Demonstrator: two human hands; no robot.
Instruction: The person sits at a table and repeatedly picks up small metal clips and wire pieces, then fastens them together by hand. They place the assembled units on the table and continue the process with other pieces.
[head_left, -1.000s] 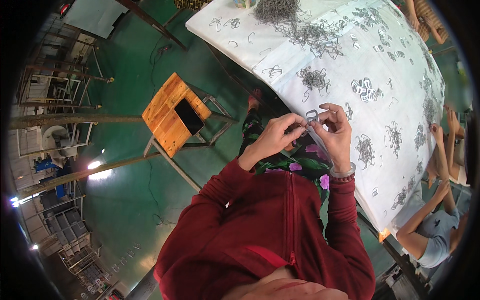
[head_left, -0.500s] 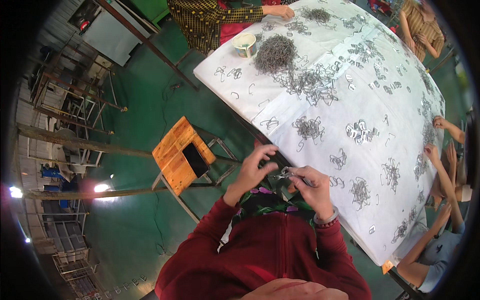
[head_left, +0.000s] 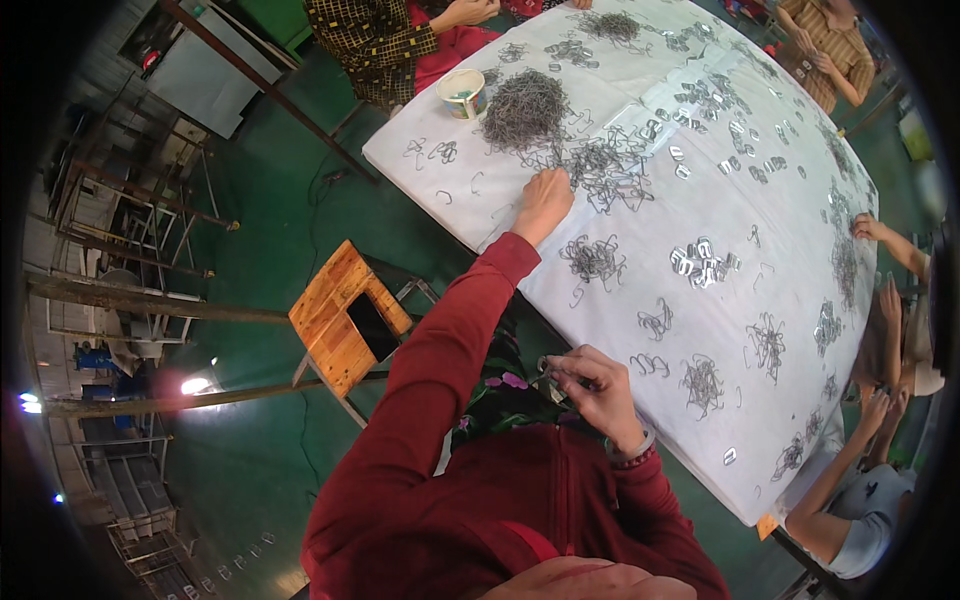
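Note:
My left hand (head_left: 546, 205) reaches across the white-covered table (head_left: 640, 310). Its curled fingertips are at the near edge of a spread of loose bent wire hooks (head_left: 605, 172); whether they pinch one is hidden. Close to my body, beside the table's edge, my right hand (head_left: 598, 392) is closed on a small silvery metal piece (head_left: 548, 372), its exact shape partly covered by the fingers. A smaller heap of wire hooks (head_left: 592, 260) lies just right of my left forearm, and a cluster of flat slotted metal buckles (head_left: 703, 264) sits farther right.
A large wire heap (head_left: 525, 108) and a white tub (head_left: 462, 93) stand at the far left of the table. To my left is a wooden stool (head_left: 345, 315) with a dark phone (head_left: 373, 327) on it. Several co-workers' hands are along the far and right edges.
My left hand has left my right hand and moved up and forward onto the table by the wire hooks. My right hand stays near my body, still holding metal.

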